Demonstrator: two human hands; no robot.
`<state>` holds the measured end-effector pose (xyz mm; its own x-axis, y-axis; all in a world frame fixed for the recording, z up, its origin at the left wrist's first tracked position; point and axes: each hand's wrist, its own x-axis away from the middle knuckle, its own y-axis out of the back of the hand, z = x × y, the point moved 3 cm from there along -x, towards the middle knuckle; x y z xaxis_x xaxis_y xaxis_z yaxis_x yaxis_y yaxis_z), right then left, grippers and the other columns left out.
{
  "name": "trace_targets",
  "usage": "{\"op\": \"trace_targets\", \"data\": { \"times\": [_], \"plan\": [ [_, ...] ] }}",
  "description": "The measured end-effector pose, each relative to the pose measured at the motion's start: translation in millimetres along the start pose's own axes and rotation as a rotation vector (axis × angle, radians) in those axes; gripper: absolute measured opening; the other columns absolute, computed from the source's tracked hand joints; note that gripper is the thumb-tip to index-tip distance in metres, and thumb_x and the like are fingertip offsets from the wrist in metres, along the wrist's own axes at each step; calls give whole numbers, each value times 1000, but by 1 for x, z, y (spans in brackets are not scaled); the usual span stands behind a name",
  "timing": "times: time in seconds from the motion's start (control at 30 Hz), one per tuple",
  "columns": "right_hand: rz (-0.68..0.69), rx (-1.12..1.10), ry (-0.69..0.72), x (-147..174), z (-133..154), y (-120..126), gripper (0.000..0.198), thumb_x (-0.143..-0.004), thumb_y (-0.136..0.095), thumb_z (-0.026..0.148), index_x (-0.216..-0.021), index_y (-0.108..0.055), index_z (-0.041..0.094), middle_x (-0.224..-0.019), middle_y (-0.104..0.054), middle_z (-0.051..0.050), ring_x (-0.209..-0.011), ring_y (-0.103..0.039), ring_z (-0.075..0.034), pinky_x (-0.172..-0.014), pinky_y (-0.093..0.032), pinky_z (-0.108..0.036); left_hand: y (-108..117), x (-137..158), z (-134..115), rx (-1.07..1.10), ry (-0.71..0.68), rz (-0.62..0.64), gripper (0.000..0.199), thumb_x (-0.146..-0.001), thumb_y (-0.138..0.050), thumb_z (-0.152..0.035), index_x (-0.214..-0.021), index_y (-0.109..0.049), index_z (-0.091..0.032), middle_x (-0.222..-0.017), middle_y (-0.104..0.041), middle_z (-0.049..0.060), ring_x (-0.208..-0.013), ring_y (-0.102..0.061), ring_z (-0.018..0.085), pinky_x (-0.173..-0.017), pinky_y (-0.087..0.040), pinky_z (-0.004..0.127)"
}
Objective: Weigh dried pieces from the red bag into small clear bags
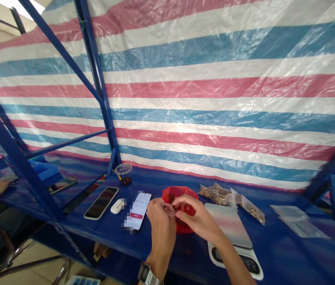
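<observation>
Bag (168, 209): one, between both hands
Left hand (160, 219): grips it
Right hand (193, 215): at mouth, grip unclear
Scale (229, 225): one

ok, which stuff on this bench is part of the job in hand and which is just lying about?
Likely the job:
clear bag in left hand, right hand at its mouth
red container
scale
filled bags
flat bags

Likely lying about:
cup
dark phone
white case
lit phone, unless it's timing the work
</observation>
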<state>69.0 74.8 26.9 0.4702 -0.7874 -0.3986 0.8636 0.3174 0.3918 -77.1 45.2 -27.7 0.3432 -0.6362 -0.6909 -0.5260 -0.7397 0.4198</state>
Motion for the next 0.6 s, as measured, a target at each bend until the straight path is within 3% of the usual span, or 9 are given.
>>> {"op": "trace_targets", "data": {
  "times": [0.1,0.2,0.37,0.5,0.6],
  "plan": [
    [-37,-56,-51,8,-4,-4,13,-92,-68,35,-93,-71,21,-94,-73,-4,-91,-67,-21,-85,-52,-31,-6,9,-15,8,18,67,29,-88,-54,-9,-115,-52,-18,-108,-55,10,-98,-56,27,-86,-46,45],
    [-212,-97,-100,12,-22,1,16,-93,-67,37,-91,-72,22,-94,-74,-5,-89,-67,-21,-85,-52,-33,-10,14,-31,114,50,101,26,-94,-55,-16,-119,-51,-19,-111,-56,10,-104,-57,27,-91,-48,48],
    [-460,-180,-127,13,-37,18,28,-85,-76,44,-102,-72,22,-93,-74,-6,-89,-68,-23,-84,-54,-34,-6,15,-45,342,78,252,51,-97,-59,-27,-145,-44,-25,-139,-55,14,-132,-51,28,-109,-46,49],
    [-488,-252,-126,11,-34,18,31,-83,-80,43,-104,-71,22,-88,-74,-4,-84,-69,-21,-80,-55,-32,-4,14,-45,464,108,383,57,-100,-55,-33,-155,-42,-30,-150,-54,12,-142,-45,27,-117,-41,50],
    [-495,-302,-127,9,-33,15,33,-81,-81,42,-105,-70,22,-84,-74,-3,-80,-69,-20,-77,-55,-32,-7,11,-39,592,222,379,57,-102,-52,-38,-157,-41,-30,-154,-53,11,-144,-46,26,-121,-38,49]
  ]
}}
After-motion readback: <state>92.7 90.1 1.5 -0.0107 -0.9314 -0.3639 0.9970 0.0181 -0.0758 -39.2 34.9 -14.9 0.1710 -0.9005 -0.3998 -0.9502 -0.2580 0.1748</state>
